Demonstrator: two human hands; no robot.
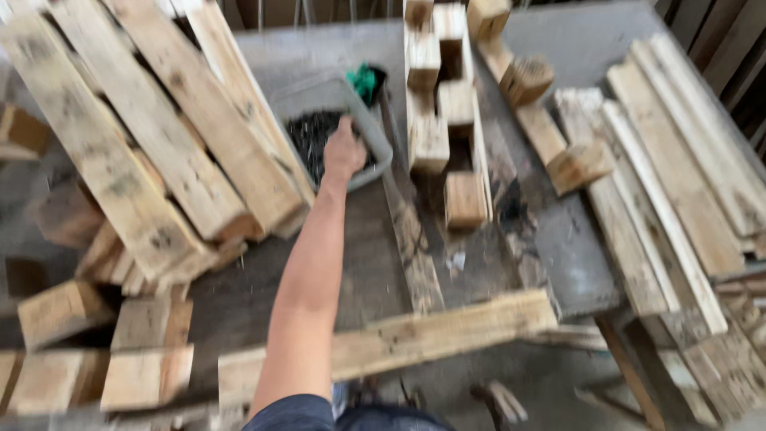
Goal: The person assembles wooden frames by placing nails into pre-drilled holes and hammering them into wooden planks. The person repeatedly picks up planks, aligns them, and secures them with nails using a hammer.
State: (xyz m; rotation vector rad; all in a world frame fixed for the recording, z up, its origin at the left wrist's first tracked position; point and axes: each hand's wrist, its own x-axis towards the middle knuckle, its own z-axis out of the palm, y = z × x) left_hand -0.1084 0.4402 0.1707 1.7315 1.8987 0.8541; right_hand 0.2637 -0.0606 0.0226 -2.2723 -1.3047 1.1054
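My left hand (345, 149) reaches forward into a grey plastic tray (309, 94) on the dark workbench (363, 255). Its fingers are down among the small dark nails (307, 137) that fill the tray. Motion blur hides whether the fingers hold anything. My bare forearm stretches from the bottom of the view up to the tray. My right hand is out of view.
Leaning pallet boards (159, 136) crowd the tray's left side. A green object (365, 80) lies behind the tray. Wooden blocks on a board (431, 144) stand to its right. A long plank (415, 335) lies across the near edge, and more planks (678, 175) are stacked at right.
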